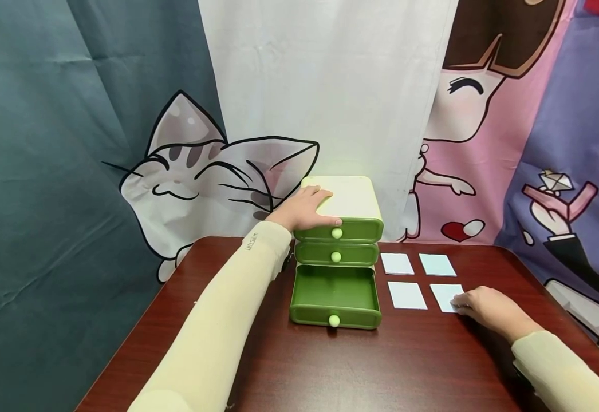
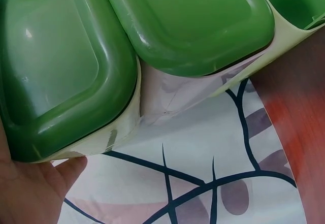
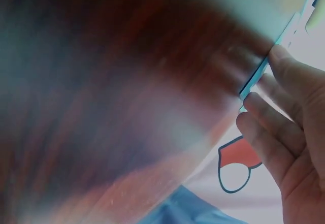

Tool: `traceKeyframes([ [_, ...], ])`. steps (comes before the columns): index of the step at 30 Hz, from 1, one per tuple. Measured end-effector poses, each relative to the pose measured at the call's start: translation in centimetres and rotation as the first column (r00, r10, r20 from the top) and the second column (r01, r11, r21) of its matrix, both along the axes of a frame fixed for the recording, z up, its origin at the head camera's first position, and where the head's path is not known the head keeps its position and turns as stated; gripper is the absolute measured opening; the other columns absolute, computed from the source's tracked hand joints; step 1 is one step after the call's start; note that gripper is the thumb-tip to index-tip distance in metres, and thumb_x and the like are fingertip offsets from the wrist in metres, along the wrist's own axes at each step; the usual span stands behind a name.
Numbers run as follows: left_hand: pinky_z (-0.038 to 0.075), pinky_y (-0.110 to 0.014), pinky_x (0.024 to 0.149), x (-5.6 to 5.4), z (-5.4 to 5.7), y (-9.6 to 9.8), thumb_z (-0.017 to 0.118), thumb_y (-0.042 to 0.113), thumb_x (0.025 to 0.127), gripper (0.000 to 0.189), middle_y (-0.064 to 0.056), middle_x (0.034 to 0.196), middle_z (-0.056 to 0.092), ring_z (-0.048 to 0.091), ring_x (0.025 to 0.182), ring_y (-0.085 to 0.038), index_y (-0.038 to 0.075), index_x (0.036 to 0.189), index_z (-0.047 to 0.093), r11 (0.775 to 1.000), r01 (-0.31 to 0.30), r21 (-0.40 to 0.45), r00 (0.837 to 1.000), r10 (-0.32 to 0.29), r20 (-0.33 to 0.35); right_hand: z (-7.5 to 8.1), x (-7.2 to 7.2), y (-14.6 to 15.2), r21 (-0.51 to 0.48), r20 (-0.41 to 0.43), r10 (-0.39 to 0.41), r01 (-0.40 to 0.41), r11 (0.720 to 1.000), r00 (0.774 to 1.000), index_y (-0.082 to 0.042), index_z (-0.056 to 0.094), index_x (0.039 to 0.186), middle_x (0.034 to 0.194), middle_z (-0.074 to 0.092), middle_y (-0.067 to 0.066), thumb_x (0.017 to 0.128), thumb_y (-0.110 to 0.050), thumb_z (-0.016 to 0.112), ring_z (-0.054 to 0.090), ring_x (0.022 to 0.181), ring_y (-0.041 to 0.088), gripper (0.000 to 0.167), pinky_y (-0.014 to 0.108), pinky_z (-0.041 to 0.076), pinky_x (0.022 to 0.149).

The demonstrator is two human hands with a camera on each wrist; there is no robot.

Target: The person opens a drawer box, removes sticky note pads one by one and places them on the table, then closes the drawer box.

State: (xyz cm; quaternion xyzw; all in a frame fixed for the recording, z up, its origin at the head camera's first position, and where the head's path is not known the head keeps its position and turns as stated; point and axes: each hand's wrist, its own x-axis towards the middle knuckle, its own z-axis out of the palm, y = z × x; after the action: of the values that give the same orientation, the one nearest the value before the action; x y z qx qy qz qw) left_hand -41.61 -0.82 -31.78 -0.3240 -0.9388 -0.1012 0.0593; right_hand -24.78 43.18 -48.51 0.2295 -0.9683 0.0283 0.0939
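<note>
A small chest of drawers (image 1: 337, 252) with green fronts, round pale knobs and a cream top stands near the back of the table. My left hand (image 1: 307, 209) rests on its top left corner, fingers on the lid and thumb along the front upper edge. Its bottom drawer (image 1: 335, 289) is pulled out, its inside bare; the two upper ones are in. To the right, my right hand (image 1: 485, 309) pinches the right edge of a light blue sticky note pad (image 1: 442, 296). In the right wrist view, the thumb and fingertips meet the pad's thin edge (image 3: 254, 79).
Three more square pads lie by it: a white one at the back left (image 1: 397, 264), a pale green one at the back right (image 1: 437, 265) and a whitish one at the front left (image 1: 406, 295). A cartoon-printed curtain (image 1: 325, 86) hangs behind the dark red wooden table (image 1: 371, 372).
</note>
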Motion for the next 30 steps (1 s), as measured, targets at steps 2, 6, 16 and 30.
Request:
traceKeyframes([
  [2, 0.029, -0.049, 0.118, -0.1, 0.0, 0.0, 0.054, 0.084, 0.08, 0.095, -0.01, 0.163, 0.029, 0.026, 0.149, -0.028, 0.03, 0.157, 0.037, 1.0, -0.004, -0.003, 1.0, 0.004, 0.0, 0.1, 0.0, -0.3, -0.012, 0.0, -0.024, 0.024, 1.0, 1.0, -0.008, 0.079, 0.102, 0.091, 0.076, 0.004, 0.078, -0.013, 0.085, 0.072, 0.079, 0.02, 0.026, 0.045, 0.059, 0.073],
  [6, 0.03, -0.049, 0.118, -0.1, 0.0, 0.0, 0.054, 0.084, 0.081, 0.095, -0.01, 0.162, 0.029, 0.026, 0.149, -0.028, 0.029, 0.157, 0.037, 1.0, -0.003, -0.004, 1.0, 0.003, 0.002, 0.9, 0.0, -1.1, -0.043, -0.053, -0.037, 0.035, 0.998, 0.998, -0.005, 0.073, 0.119, 0.104, 0.075, 0.013, 0.077, -0.013, 0.086, 0.072, 0.089, 0.028, 0.044, 0.051, 0.058, 0.078],
  [16, 0.03, -0.049, 0.117, 0.1, 0.0, 0.1, 0.054, 0.083, 0.081, 0.095, -0.009, 0.162, 0.03, 0.026, 0.149, -0.027, 0.029, 0.156, 0.038, 1.0, 0.008, -0.001, 1.0, -0.008, -0.001, 4.7, -0.6, -8.2, -0.083, -0.466, 0.107, -0.164, 0.983, 0.878, -0.005, 0.07, 0.124, 0.123, 0.07, 0.017, 0.077, -0.012, 0.079, 0.071, 0.102, 0.034, 0.049, 0.051, 0.058, 0.067],
  [30, 0.03, -0.051, 0.117, 0.3, 0.1, 0.0, 0.054, 0.083, 0.081, 0.096, -0.009, 0.163, 0.027, 0.023, 0.15, -0.027, 0.028, 0.157, 0.036, 1.0, -0.002, 0.006, 1.0, 0.002, 0.022, 4.4, 1.3, -21.7, 0.244, -0.578, 0.617, -0.608, 0.756, 0.535, -0.003, 0.071, 0.123, 0.128, 0.067, 0.015, 0.108, -0.015, 0.04, 0.066, 0.118, 0.03, 0.037, 0.041, 0.053, 0.098],
])
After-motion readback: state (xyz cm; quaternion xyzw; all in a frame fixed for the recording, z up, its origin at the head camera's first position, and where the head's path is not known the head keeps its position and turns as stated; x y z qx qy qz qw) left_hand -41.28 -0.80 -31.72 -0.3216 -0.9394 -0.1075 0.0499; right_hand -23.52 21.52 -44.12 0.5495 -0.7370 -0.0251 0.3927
